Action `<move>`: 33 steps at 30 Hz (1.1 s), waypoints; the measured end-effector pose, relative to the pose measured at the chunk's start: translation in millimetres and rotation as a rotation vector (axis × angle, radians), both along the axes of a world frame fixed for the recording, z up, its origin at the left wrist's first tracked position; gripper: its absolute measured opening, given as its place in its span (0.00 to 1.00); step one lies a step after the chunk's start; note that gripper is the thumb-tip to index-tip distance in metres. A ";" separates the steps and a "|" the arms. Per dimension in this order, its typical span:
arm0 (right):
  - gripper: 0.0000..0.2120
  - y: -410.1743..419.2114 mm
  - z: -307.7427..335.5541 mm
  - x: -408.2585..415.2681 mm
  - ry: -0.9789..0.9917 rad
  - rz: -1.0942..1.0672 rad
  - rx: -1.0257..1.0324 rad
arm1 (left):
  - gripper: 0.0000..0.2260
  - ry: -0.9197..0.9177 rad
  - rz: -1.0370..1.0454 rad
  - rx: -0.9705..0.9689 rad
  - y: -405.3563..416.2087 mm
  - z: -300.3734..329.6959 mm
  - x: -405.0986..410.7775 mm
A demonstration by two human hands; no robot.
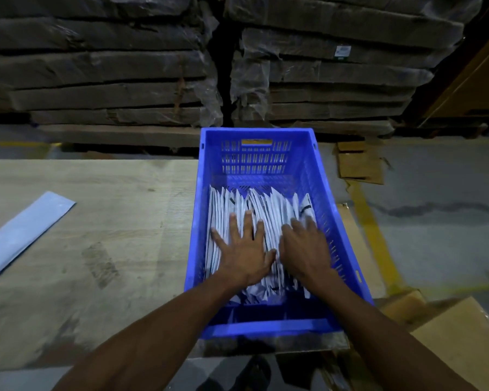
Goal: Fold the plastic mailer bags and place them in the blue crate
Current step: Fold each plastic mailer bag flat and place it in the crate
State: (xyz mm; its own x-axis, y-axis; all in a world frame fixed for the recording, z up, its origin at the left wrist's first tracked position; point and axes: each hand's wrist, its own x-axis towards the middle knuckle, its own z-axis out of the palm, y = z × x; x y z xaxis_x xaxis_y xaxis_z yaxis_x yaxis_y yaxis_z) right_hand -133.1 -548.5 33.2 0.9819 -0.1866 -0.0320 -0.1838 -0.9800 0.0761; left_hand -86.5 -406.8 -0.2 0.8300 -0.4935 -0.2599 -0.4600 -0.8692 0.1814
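A blue crate point(331, 218) stands at the right end of the wooden table and holds several folded white mailer bags point(268, 204), packed upright in a row. Both my hands are inside the crate. My left hand point(242, 251) lies flat on the bags with its fingers spread. My right hand point(304, 246) rests beside it on the bags toward the crate's right wall, fingers slightly curled and blurred. One flat grey-blue mailer bag point(23, 232) lies alone on the table at the far left.
The wooden table point(110, 235) stretches left of the crate. Wrapped stacks of flat cardboard point(110, 66) fill the background. Cardboard boxes point(458, 342) and scraps lie on the floor to the right, near a yellow floor line point(374, 235).
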 end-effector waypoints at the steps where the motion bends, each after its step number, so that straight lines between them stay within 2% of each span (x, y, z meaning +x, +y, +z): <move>1: 0.11 -0.3 -5.7 -0.1 0.000 0.022 0.010 | 0.35 0.025 -0.013 -0.031 -3.1 -2.3 -2.1; 5: 0.12 -13.8 -18.7 -0.2 0.097 0.035 0.045 | 0.31 0.031 -0.068 -0.093 -13.0 -4.0 -9.0; 8: 0.08 -17.1 -15.5 3.4 -0.070 0.076 0.081 | 0.32 -0.062 -0.044 -0.068 -7.0 6.9 -2.6; 13: 0.15 27.0 13.6 53.7 -0.397 0.298 0.202 | 0.29 -0.249 0.008 -0.095 36.0 47.8 32.5; 15: 0.13 61.5 30.6 81.8 -0.461 0.358 0.212 | 0.27 -0.360 0.034 -0.148 67.3 61.9 50.5; 19: 0.18 136.8 63.5 128.9 -0.490 0.506 0.270 | 0.26 -0.503 0.121 -0.161 146.9 84.5 81.8; 25: 0.15 264.4 56.8 169.6 -0.428 0.682 0.306 | 0.21 -0.515 0.335 -0.094 299.3 61.0 107.7; 29: 0.12 342.6 12.8 173.2 -0.262 0.738 0.334 | 0.17 -0.445 0.456 -0.080 400.6 3.9 115.8; 33: 0.09 412.7 -36.2 181.2 -0.161 0.785 0.363 | 0.18 -0.327 0.562 -0.033 487.6 -59.2 130.6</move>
State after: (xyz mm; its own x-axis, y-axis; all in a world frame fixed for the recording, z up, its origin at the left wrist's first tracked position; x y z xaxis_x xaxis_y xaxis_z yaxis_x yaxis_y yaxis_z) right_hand 48.2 -135.8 -3.0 0.8203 0.5389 0.1916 0.5714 -0.7868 -0.2333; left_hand 44.1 80.8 -59.4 0.9977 0.0354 0.0575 0.0271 -0.9898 0.1401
